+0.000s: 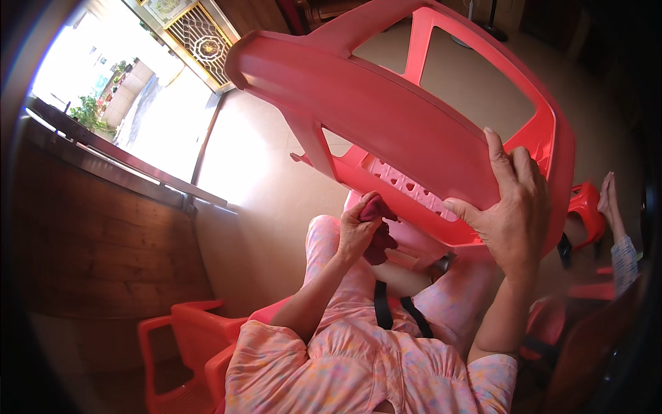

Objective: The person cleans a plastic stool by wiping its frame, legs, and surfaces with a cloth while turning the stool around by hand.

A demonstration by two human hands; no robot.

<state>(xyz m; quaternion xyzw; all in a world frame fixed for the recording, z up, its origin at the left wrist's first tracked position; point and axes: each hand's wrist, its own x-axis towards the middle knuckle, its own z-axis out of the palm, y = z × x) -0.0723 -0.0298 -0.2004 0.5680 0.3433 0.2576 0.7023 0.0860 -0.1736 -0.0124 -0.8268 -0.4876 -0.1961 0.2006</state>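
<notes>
Tilted in front of me is a large red plastic piece of furniture [362, 111]. It has a broad solid panel, framed openings and a pink perforated panel [411, 186] with small cutouts inside. My right hand [517, 207] grips the near right end of the broad panel, thumb on its lower edge and fingers spread towards its upper edge. Bunched in my left hand [358, 227] is a dark red cloth [380, 243], held just below the broad panel. My legs are beneath the furniture, and its lower parts are partly hidden.
A red plastic armchair [201, 331] stands at lower left, near a wooden panel [103, 233]. Bright light enters through the doorway beside an ornate metal gate [204, 46]. To the right are a red stool [589, 212] and another person's bare feet [607, 199].
</notes>
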